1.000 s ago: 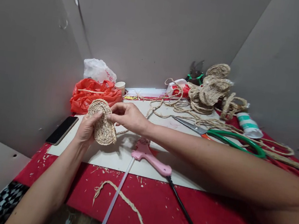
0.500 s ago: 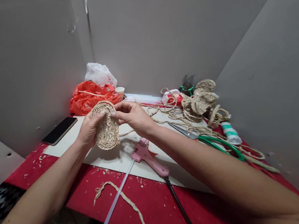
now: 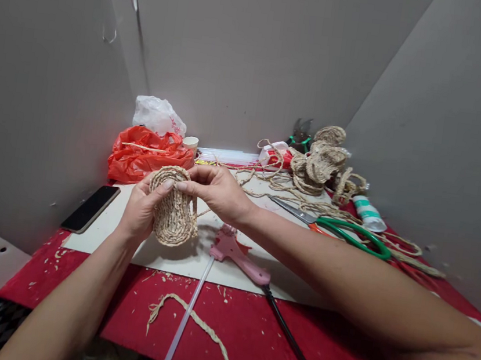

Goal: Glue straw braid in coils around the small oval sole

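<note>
An oval sole of coiled straw braid (image 3: 174, 218) is held up above the white board (image 3: 126, 251). My left hand (image 3: 143, 206) grips its left side, thumb on the face and fingers behind. With thumb and fingers, my right hand (image 3: 217, 192) pinches the sole's upper right edge. A length of braid trails off the sole's right side, partly hidden behind the right hand. Below lies a pink hot glue gun (image 3: 237, 255) with a clear glue stick (image 3: 186, 319) jutting from its back. A loose piece of braid (image 3: 209, 325) crosses under that stick on the red cloth (image 3: 291, 338).
Green-handled scissors (image 3: 343, 230) and a pile of braid (image 3: 324, 161) sit on the right, near a green-and-white roll (image 3: 368, 213). A phone (image 3: 91, 208), a red plastic bag (image 3: 147, 154) and a paper cup (image 3: 191, 142) are at left. Grey panels (image 3: 255, 59) enclose the table.
The view has shifted slightly. The sole has tilted a little in my hands, and the braid strand at its right edge shows more. Both hands keep their hold.
</note>
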{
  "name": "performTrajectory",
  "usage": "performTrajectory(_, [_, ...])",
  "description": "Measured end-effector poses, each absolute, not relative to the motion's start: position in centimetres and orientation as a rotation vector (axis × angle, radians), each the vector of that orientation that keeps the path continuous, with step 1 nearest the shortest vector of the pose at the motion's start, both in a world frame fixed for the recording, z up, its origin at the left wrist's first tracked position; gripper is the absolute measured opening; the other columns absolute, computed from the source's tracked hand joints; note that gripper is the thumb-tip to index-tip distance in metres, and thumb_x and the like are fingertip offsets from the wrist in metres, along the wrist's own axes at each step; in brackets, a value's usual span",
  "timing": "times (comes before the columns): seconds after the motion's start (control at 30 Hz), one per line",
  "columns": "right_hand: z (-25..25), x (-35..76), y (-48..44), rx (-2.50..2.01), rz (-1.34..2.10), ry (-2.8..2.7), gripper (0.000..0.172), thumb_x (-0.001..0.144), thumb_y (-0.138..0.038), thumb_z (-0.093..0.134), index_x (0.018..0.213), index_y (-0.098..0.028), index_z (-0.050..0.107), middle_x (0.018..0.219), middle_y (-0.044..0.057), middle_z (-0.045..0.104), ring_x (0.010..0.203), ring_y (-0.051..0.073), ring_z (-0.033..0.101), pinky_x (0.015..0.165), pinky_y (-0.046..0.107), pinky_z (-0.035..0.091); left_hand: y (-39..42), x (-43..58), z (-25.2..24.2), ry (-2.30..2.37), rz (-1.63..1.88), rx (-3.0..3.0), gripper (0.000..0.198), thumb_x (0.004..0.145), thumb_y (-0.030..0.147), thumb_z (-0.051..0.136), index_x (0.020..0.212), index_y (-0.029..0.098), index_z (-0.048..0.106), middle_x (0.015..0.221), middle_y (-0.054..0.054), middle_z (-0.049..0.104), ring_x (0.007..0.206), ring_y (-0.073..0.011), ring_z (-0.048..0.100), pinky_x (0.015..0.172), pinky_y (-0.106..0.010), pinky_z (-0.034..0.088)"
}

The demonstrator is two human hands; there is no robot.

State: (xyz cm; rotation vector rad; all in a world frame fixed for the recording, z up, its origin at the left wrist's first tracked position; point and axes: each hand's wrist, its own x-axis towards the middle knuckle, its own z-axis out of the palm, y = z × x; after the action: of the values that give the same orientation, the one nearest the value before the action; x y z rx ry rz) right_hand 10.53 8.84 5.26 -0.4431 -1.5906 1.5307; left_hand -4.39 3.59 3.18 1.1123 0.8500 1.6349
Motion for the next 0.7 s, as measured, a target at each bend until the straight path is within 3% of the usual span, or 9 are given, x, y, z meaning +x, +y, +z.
performTrajectory(0.1, [5.2, 10.7, 8.7, -0.443, 1.597, -1.603, 0.026, 0.06, -0.032, 0.081, 0.067, -0.015, 0.063, 0.059, -0.005, 0.058, 0.054, 0.007, 0.05, 0.054, 0.022, 0.042, 3.6, -4.5, 3.2, 0.824, 1.587, 1.08, 0.027, 0.069, 0.026, 0.076, 0.093, 0.016, 0.07, 0.082, -0.004, 0.073, 0.069, -0.0183, 0.068, 0.069, -0.029, 0.055])
performTrajectory(0.27, [5.2, 11.1, 8.2, -0.421, 1.626, -1.565, 0.029, 0.063, -0.029, 0.08, 0.082, -0.016, 0.063, 0.072, -0.003, 0.063, 0.061, 0.008, 0.057, 0.057, 0.022, 0.047, 3.4, -4.5, 3.6, 0.799, 1.615, 1.043, 0.027, 0.067, 0.025, 0.078, 0.091, 0.017, 0.071, 0.082, -0.002, 0.072, 0.064, -0.0139, 0.066, 0.063, -0.024, 0.054])
performTrajectory(0.43, [5.0, 11.2, 7.8, -0.447, 1.562, -1.616, 0.024, 0.065, -0.031, 0.078, 0.07, -0.014, 0.063, 0.064, -0.003, 0.061, 0.057, 0.007, 0.054, 0.058, 0.023, 0.046, 3.3, -4.5, 3.8, 0.793, 1.614, 1.03, 0.024, 0.066, 0.028, 0.079, 0.084, 0.015, 0.072, 0.075, -0.002, 0.071, 0.061, -0.0127, 0.064, 0.06, -0.022, 0.053])
performTrajectory(0.7, [4.9, 10.7, 7.5, -0.429, 1.655, -1.59, 0.02, 0.067, -0.028, 0.076, 0.074, -0.015, 0.062, 0.066, -0.004, 0.062, 0.058, 0.008, 0.056, 0.057, 0.022, 0.047, 3.4, -4.7, 3.7, 0.764, 1.598, 0.974, 0.023, 0.066, 0.027, 0.078, 0.084, 0.016, 0.07, 0.072, 0.0, 0.07, 0.057, -0.0121, 0.063, 0.062, -0.024, 0.054])
